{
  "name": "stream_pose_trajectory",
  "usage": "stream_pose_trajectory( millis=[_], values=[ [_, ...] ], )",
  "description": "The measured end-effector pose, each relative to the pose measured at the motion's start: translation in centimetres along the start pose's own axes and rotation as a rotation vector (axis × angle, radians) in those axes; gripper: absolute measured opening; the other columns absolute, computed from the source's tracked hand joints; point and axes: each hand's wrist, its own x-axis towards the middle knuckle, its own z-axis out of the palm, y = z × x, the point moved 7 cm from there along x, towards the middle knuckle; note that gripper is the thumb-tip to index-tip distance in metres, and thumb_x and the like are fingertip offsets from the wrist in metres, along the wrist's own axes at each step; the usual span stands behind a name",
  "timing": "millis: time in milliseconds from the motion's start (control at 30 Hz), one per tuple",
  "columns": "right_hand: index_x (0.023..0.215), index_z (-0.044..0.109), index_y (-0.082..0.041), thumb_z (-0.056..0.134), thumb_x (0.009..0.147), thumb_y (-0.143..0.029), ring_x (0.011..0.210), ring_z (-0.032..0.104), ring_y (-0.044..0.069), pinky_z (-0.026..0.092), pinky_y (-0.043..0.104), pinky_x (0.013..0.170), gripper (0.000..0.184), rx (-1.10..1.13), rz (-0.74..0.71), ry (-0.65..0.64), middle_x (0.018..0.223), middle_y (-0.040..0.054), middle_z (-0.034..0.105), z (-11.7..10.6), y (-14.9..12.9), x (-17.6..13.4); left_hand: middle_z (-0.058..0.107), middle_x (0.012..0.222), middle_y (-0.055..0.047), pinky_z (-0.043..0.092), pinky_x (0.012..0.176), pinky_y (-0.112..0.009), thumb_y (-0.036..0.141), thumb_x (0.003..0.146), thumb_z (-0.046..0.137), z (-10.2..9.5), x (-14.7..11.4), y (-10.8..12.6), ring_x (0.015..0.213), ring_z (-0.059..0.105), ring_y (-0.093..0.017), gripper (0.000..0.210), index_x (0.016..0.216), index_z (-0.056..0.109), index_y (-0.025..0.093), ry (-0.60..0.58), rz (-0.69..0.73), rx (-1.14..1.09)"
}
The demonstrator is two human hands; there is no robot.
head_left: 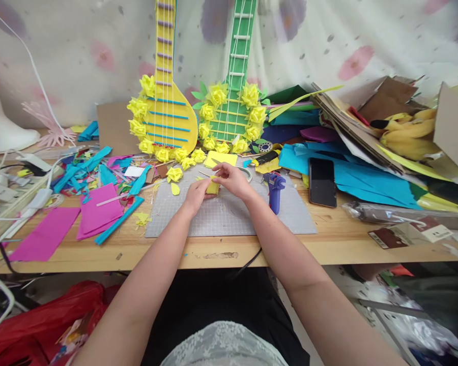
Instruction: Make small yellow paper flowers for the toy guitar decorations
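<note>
Over the grey cutting mat (229, 221), my left hand (196, 197) grips a small piece of yellow crepe paper (212, 188). My right hand (233, 180) meets it from the other side, fingers pinched at the paper's top edge. A thin pale stick (204, 174) juts out to the left between the hands; which hand has it, I cannot tell. Behind them lies a yellow paper sheet (222, 157). A yellow paper flower (174, 175) and a loose petal (175, 189) rest left of my left hand. Right of my right hand is a blue glue gun (275, 191).
Two paper guitars, one yellow (173, 119) and one green (229, 118), lean at the back. A phone (322, 182) lies on blue paper at the right. Magenta sheets (101, 208) and scraps cover the left. Cardboard (389, 99) is heaped at the back right.
</note>
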Motion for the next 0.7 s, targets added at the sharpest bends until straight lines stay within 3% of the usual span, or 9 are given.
stream_pose_trajectory(
  millis=[67,167,333,500,700],
  values=[
    [0.088,0.057,-0.019,0.060,0.064,-0.023,0.066,0.054,0.010,0.044,0.026,0.068,0.025,0.011,0.006,0.013,0.074,-0.0019,0.058,0.00,-0.08,0.01,0.066,0.073,-0.004,0.051,0.065,-0.028,0.035,0.067,0.063,-0.30,0.12,0.14,0.072,0.061,-0.016,0.023,0.074,0.066,0.014,0.038,0.044,0.056],
    [0.085,0.056,-0.018,0.061,0.062,-0.023,0.064,0.053,0.009,0.044,0.026,0.065,0.024,0.095,0.033,0.025,0.073,-0.0018,0.057,-0.01,-0.15,-0.01,0.066,0.071,-0.002,0.050,0.064,-0.026,0.035,0.067,0.064,0.01,0.22,0.25,0.070,0.061,-0.015,0.022,0.076,0.066,0.015,-0.003,0.090,0.104],
    [0.083,0.055,-0.018,0.064,0.059,-0.028,0.062,0.053,0.010,0.044,0.025,0.060,0.028,0.263,0.080,0.019,0.069,-0.0017,0.058,-0.06,-0.14,-0.11,0.068,0.074,-0.004,0.049,0.062,-0.027,0.029,0.072,0.060,0.25,0.04,0.31,0.068,0.063,-0.016,0.019,0.081,0.067,0.014,-0.027,0.068,0.101],
    [0.082,0.054,-0.018,0.065,0.059,-0.028,0.060,0.054,0.010,0.044,0.025,0.060,0.028,0.268,0.135,0.067,0.061,-0.0039,0.055,-0.30,0.23,-0.23,0.068,0.078,-0.004,0.049,0.063,-0.027,0.028,0.070,0.062,0.30,-0.10,0.18,0.068,0.063,-0.016,0.018,0.081,0.066,0.014,-0.023,0.026,0.080],
    [0.084,0.052,-0.017,0.064,0.061,-0.028,0.063,0.055,0.011,0.044,0.027,0.066,0.027,0.276,0.132,0.111,0.066,-0.0021,0.056,-0.29,0.15,-0.15,0.068,0.074,-0.005,0.048,0.062,-0.026,0.031,0.065,0.066,-0.30,0.11,0.19,0.067,0.063,-0.016,0.022,0.079,0.064,0.013,0.051,0.065,0.054]
  ],
)
